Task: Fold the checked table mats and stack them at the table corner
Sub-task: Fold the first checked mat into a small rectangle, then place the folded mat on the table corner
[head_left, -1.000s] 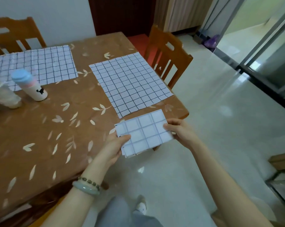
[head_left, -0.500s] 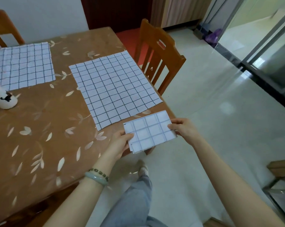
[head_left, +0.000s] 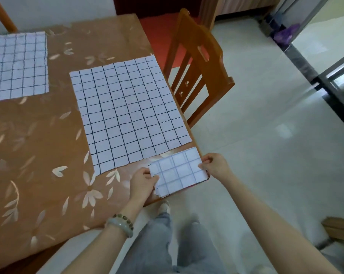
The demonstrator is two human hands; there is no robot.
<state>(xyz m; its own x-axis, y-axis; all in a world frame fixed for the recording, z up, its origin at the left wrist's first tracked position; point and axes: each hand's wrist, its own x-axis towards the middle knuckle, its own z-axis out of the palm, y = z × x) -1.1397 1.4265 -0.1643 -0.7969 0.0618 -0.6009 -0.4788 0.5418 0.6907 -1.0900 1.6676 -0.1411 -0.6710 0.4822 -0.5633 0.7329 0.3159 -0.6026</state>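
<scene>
Head view: the folded checked mat (head_left: 178, 172) is at the near corner of the surface (head_left: 39, 155). Fingers of the left hand (head_left: 143, 184) pinch its left edge; fingers of the right hand (head_left: 214, 167) pinch its right edge. Judged light, limp, liable to unfold; grip across all layers. An unfolded mat (head_left: 127, 113) lies just beyond.

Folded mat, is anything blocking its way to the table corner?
Nothing visible. The left hand and right hand hold the folded mat at the table corner; the open mat lies just beyond.
</scene>
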